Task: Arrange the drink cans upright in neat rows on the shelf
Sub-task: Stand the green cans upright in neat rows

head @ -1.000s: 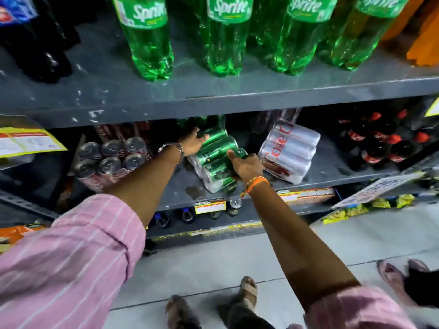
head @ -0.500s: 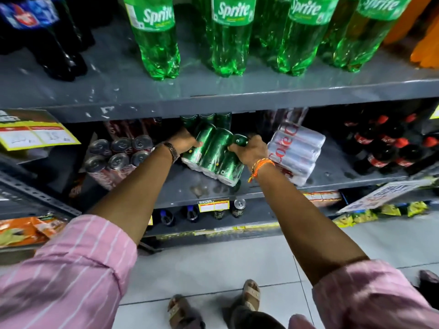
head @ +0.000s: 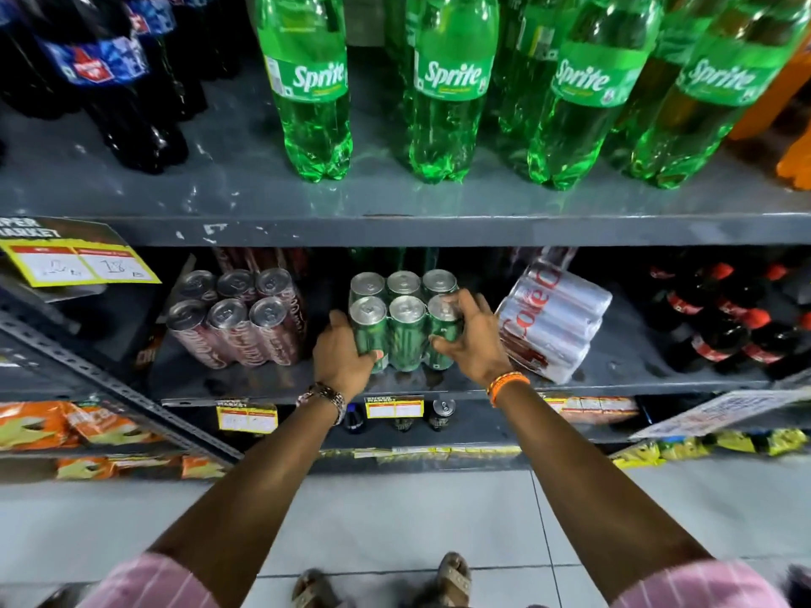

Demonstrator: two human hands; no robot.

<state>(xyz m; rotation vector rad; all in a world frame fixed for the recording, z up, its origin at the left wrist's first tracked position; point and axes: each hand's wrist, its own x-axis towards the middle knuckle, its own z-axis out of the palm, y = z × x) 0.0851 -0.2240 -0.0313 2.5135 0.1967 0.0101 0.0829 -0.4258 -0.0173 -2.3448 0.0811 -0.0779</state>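
Note:
A wrapped pack of green cans (head: 406, 326) stands upright on the grey middle shelf (head: 272, 379), silver tops showing in two rows. My left hand (head: 342, 355) grips its left front can. My right hand (head: 471, 340) grips its right front can from the side and top. To the left stands a wrapped pack of dark red cans (head: 239, 320), upright and leaning slightly. To the right a wrapped pack of silver Coke cans (head: 550, 320) lies on its side.
Green Sprite bottles (head: 447, 98) and dark cola bottles (head: 118, 94) fill the shelf above. Small red-capped cola bottles (head: 724, 331) stand at the far right of the middle shelf. Price tags (head: 395, 406) hang on the shelf edge. Snack packets (head: 52, 425) sit lower left.
The green can pack was lying tilted on its side; both hands have turned it upright on the shelf. The camera has moved closer.

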